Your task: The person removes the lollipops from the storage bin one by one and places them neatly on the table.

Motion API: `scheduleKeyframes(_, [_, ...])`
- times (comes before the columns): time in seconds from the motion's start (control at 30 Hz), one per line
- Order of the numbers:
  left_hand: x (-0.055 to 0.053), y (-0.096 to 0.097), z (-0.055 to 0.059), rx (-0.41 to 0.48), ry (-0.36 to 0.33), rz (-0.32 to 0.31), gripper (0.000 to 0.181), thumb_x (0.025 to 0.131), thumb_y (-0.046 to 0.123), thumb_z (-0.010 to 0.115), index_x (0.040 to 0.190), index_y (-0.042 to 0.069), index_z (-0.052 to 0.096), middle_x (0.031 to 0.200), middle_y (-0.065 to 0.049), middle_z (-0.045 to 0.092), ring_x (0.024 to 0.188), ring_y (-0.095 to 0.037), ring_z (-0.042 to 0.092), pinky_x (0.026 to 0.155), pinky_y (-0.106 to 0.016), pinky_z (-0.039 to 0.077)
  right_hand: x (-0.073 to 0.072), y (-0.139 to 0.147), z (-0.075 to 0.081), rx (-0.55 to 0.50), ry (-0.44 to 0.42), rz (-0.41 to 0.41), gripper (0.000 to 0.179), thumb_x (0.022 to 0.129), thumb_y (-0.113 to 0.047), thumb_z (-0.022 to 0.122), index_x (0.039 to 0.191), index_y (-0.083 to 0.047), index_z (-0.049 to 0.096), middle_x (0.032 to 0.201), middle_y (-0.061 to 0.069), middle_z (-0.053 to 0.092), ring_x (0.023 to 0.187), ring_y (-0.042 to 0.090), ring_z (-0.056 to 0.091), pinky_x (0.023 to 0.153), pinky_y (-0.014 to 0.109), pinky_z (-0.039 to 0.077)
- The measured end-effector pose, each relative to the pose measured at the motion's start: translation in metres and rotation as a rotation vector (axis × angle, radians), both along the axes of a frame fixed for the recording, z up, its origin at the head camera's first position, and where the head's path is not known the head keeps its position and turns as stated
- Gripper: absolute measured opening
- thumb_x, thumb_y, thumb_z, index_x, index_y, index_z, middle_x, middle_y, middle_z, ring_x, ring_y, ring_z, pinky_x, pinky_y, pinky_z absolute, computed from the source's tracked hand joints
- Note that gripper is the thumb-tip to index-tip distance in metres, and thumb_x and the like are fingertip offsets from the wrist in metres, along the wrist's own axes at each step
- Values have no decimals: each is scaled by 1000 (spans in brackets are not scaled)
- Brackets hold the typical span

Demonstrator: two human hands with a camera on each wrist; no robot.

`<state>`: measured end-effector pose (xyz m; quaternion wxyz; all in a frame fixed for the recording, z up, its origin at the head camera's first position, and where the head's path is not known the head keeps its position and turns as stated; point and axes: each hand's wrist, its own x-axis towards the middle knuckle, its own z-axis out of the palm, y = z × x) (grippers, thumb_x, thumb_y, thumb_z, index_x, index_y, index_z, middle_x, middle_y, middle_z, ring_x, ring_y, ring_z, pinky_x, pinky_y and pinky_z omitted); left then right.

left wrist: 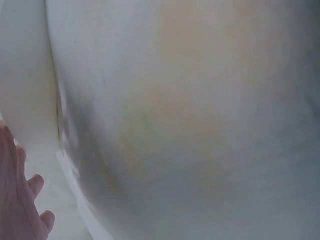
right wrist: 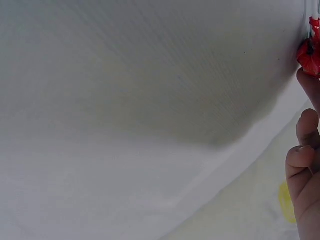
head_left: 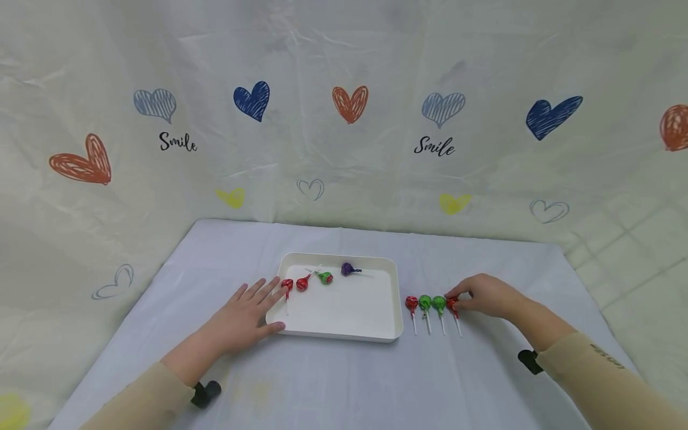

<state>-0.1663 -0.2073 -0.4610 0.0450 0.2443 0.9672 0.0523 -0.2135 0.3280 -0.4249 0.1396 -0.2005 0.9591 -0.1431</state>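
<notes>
My left hand [head_left: 242, 322] lies with fingers spread over the left edge of a white tray [head_left: 333, 325], its fingertips at a red lollipop [head_left: 287, 284] there. Beside that one in the tray are another red lollipop [head_left: 303, 284], a green-and-red lollipop [head_left: 325, 278] and a purple lollipop [head_left: 347, 269]. To the right of the tray, my right hand [head_left: 491, 295] pinches the head of a red lollipop [head_left: 452, 306] at the end of a row. In the right wrist view, a fingertip touches this red wrapper [right wrist: 310, 57].
Left of the held lollipop, the row continues with two green lollipops [head_left: 425, 302] and a red one [head_left: 411, 303], sticks toward me. A white cloth [head_left: 344, 388] covers the table. Behind it hangs a pale curtain [head_left: 387, 173] printed with hearts.
</notes>
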Motion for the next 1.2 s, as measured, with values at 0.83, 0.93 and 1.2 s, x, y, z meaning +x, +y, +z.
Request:
scheduleKeyframes(0.83, [0, 2, 2, -4, -6, -1, 88, 90, 75, 43, 159, 24, 24, 166, 0, 13, 151, -34, 14, 119, -59, 11, -7, -9, 32, -83, -27, -25, 31, 88, -28, 76, 118, -17, 75, 117, 5, 71, 80, 14, 54, 66, 29, 48])
scheduleKeyframes(0.93, [0, 2, 2, -8, -7, -2, 88, 90, 76, 41, 159, 24, 23, 166, 0, 12, 151, -33, 13, 119, -59, 11, -9, -17, 35, -76, -34, -38, 33, 88, -30, 76, 119, -18, 74, 118, 5, 70, 83, 15, 55, 67, 29, 49])
scheduleKeyframes(1.2, [0, 1, 1, 0, 7, -12, 88, 90, 77, 39, 159, 24, 24, 166, 0, 13, 151, -34, 13, 119, -59, 10, -23, -50, 43, -71, -38, -13, 34, 88, -29, 76, 121, -19, 74, 120, 6, 70, 79, 15, 55, 66, 30, 49])
